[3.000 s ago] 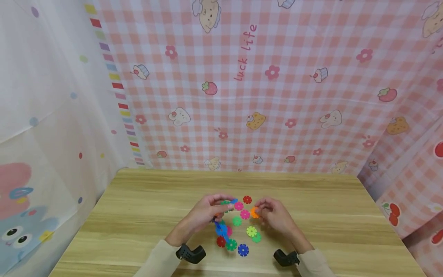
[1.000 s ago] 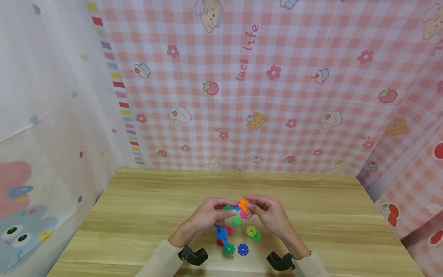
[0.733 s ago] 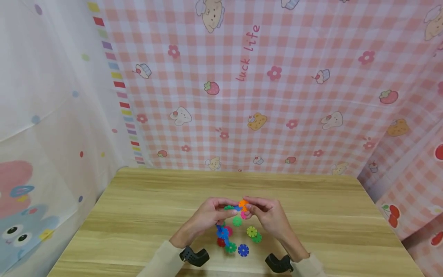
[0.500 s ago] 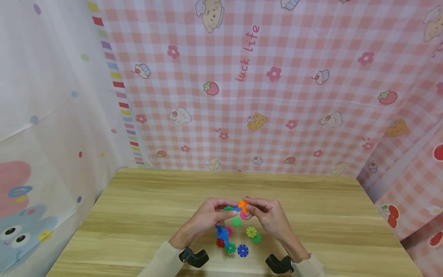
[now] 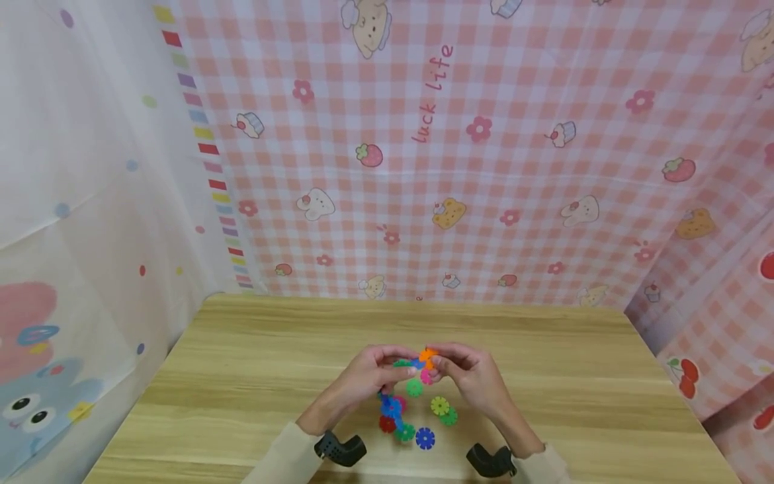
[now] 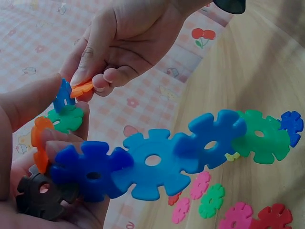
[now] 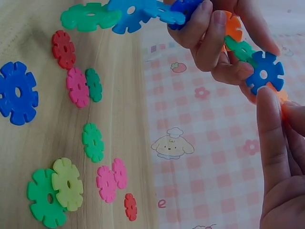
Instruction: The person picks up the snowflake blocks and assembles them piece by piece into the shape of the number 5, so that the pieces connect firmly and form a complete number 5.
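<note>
A chain of interlocking plastic snowflake discs hangs from my left hand (image 5: 364, 375). In the left wrist view it runs from a blue disc (image 6: 64, 98) through a green disc (image 6: 66, 119), an orange one and a black disc (image 6: 40, 193). From there a dark blue disc (image 6: 90, 174), lighter blue discs (image 6: 152, 179) and another green disc (image 6: 261, 148) follow. My left thumb and fingers pinch the chain near its upper blue disc. With thumb and fingertips, my right hand (image 5: 480, 376) pinches an orange disc (image 5: 428, 355) against that blue disc; the fingers partly hide where they meet.
Loose discs lie on the wooden table (image 5: 272, 336) below the hands. Among them are a dark blue disc (image 5: 425, 438), a yellow-green disc (image 7: 67, 184) overlapping a green disc (image 7: 45, 202), and pink discs (image 7: 106, 183). A checked cloth (image 5: 514, 168) hangs behind the table.
Since three seconds ago, my right hand has moved left, bringing the orange disc to the chain's end blue disc. Over the last second both hands have stayed nearly in place.
</note>
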